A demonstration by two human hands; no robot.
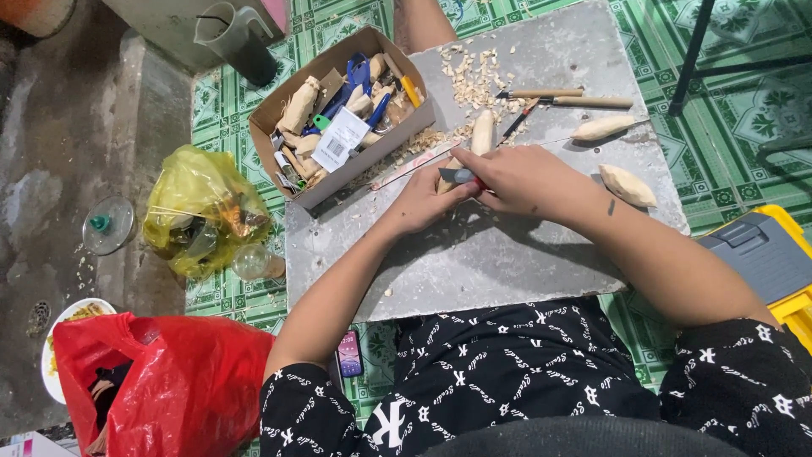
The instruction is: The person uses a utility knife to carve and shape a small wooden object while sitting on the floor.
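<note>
Fingers of left hand [427, 196] curled around a small wood piece [446, 184], right hand [516, 178] gripping a knife [457, 175], wood shavings [474, 80] beyond fingertips, cardboard box [338, 173] just left, carved blanks [626, 184] right.

My right hand [520, 179] covers most of the knife [459, 176], so only a short grey stretch of it shows, and I cannot tell where blade meets handle. My left hand [427, 199] hides the wood piece [446, 184] almost entirely. The things inside the cardboard box [288, 101] in the upper middle are piled over each other and hard to tell apart. The red bag [182, 381] at lower left conceals part of the white plate [72, 313]. The yellow case [774, 254] runs off the right edge. My phone [349, 353] is half under my arm.
</note>
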